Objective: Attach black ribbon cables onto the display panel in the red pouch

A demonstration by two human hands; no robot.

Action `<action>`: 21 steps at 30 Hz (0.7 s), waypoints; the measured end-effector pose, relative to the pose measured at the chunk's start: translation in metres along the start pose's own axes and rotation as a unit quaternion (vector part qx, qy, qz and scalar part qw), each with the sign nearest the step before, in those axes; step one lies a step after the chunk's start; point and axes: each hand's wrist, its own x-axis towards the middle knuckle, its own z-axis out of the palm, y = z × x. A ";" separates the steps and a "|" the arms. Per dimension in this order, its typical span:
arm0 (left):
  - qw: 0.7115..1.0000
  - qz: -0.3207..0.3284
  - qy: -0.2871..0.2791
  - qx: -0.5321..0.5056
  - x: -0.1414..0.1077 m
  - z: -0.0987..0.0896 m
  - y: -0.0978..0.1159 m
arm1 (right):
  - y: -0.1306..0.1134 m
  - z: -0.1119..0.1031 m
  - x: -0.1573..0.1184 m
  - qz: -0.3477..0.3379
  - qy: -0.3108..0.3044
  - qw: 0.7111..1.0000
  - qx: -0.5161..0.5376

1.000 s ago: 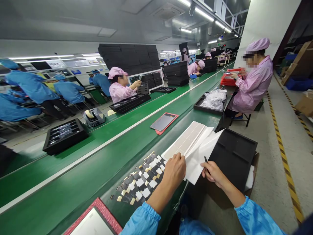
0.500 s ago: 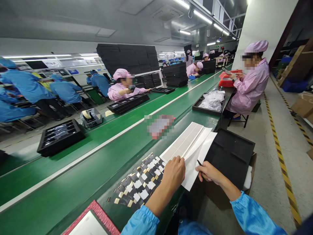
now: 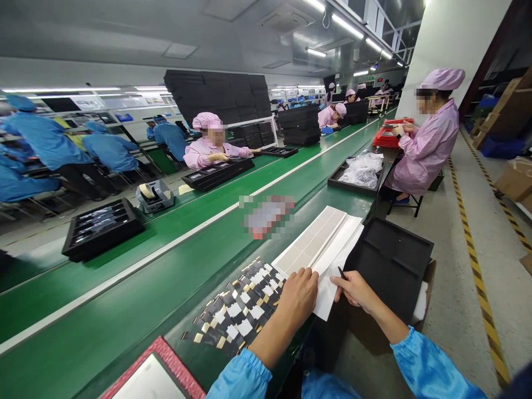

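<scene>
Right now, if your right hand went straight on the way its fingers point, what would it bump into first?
Probably the white sheet, which shows just ahead of the right hand; the left hand seems next in line. Depth is unclear here, so fingers and sheet may be touching.

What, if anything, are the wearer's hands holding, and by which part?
The right hand holds a thin black tool below its exposed end. The left hand lies on the paper; whether either hand grips it cannot be told.

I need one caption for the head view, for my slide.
Left hand on pale sheets, right hand gripping a dark tool; small dark-and-white parts lie alongside.
</scene>
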 end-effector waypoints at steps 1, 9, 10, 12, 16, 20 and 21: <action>1.000 0.003 -0.002 -0.001 0.000 0.000 0.000 | 0.002 -0.001 0.000 0.002 -0.022 1.000 -0.013; 1.000 -0.007 -0.010 -0.014 -0.001 0.004 0.001 | 0.023 -0.026 -0.007 -0.104 -0.022 0.991 -0.076; 1.000 -0.010 -0.009 -0.017 0.000 0.005 0.000 | 0.025 -0.029 -0.009 -0.103 -0.010 0.990 -0.096; 1.000 -0.015 -0.009 -0.021 0.000 0.005 -0.001 | 0.024 -0.033 -0.013 -0.109 0.012 0.982 -0.156; 0.999 -0.024 -0.002 -0.023 0.001 0.002 -0.003 | 0.014 -0.029 -0.010 -0.135 -0.009 0.961 -0.240; 0.999 -0.031 0.008 -0.021 -0.001 -0.003 -0.005 | 0.003 -0.019 0.006 -0.158 0.019 0.949 -0.271; 0.999 -0.030 0.009 -0.022 -0.002 -0.003 -0.006 | 0.001 -0.018 0.011 -0.181 0.034 0.948 -0.261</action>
